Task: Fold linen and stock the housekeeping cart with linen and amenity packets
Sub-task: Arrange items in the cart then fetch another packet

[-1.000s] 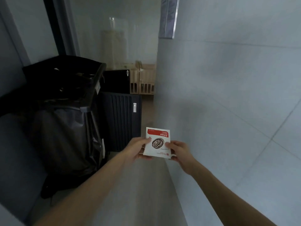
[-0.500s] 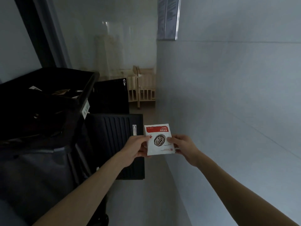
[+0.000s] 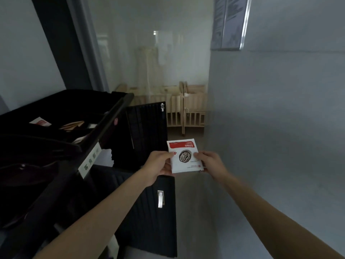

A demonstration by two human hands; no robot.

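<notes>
Both hands hold one amenity packet [image 3: 184, 156] out in front, in the air, just right of the housekeeping cart [image 3: 61, 146]. Packet is white with a red band along its far edge and a round dark coffee-bean emblem in the middle; print too small to read. Left hand [image 3: 158, 165] pinches the packet's left edge, thumb on the face, fingers curled under it. Right hand [image 3: 209, 161] pinches the right edge the same way, thumb tip on the face near the emblem. Packet lies roughly flat, face up toward the camera. The cart is black; its top tray [image 3: 56, 105] holds another red-and-white packet [image 3: 40, 122] and some brown sachets [image 3: 71, 125], both well left of the held packet. A white label [image 3: 89, 159] with green marks sits on the cart's near rail. Two black ribbed panels [image 3: 147, 131] with metal latches stand just right of the cart, beneath and behind the hands. Wooden cribs [image 3: 186, 109] stand well beyond the cart, against the far wall.
</notes>
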